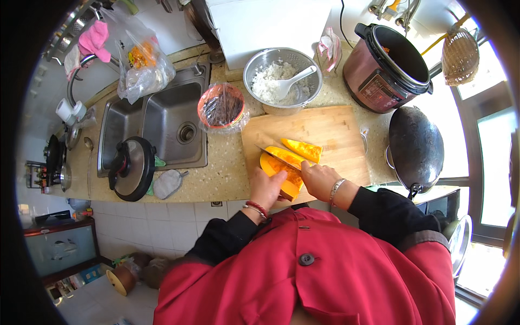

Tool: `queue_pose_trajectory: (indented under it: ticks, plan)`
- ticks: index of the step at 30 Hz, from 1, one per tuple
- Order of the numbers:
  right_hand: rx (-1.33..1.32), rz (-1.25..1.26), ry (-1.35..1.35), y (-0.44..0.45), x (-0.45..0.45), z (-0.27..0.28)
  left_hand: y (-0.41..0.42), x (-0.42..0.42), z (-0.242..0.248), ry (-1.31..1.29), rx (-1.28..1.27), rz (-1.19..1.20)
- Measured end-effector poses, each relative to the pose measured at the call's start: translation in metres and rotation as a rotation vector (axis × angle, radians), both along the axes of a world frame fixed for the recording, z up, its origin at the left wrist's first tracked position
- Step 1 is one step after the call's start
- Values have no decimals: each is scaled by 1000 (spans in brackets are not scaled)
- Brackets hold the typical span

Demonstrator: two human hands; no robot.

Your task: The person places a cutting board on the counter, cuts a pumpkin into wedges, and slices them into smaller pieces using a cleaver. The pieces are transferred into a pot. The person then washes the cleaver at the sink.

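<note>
My left hand (266,186) grips the near side of a large orange pumpkin piece (289,190) on the wooden cutting board (333,126). In my right hand (319,178) is a kitchen knife, its handle hidden by the fingers. The knife blade (280,157) slants up and left across the pumpkin, sunk between the large piece and a strip on its far side. How deep the cut goes is hidden. Just beyond lies a separate pumpkin wedge (302,149), apart from both hands.
Behind the board stand a steel bowl of rice (268,81) with a white paddle and an open electric pressure cooker (378,77). A dark wok (417,148) is at right. Leftward are a film-covered bowl (222,106), a double sink (170,118) and the cooker's lid (133,168).
</note>
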State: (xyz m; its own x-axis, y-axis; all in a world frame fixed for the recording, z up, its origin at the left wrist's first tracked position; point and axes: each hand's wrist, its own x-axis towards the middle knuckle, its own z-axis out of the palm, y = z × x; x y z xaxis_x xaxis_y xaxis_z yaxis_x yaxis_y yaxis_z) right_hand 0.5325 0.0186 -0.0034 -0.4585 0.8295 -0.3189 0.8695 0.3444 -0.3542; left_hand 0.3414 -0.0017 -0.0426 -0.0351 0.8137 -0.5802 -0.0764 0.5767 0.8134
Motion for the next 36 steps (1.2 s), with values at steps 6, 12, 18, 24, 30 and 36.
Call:
queue_pose_trajectory:
  ticks: [6,12,18,24,30,36]
  plan:
    - [23,-84,92,2,12,-35,-15,-10,-38,-41,242,-4]
    - [-24,-93,220,24,29,-46,-22,-44,-34,-263,-42,-111]
    - [250,-25,155,-13,10,-20,-20,-39,-28,-264,42,-236]
    - [298,22,167,-49,16,20,-22,-26,-6,-217,-145,-127]
    - [251,-39,135,-60,14,-2,-27,-25,-26,-245,-29,-107]
    - [134,-28,21,-43,-1,5,-33,-23,-59,-163,26,-11]
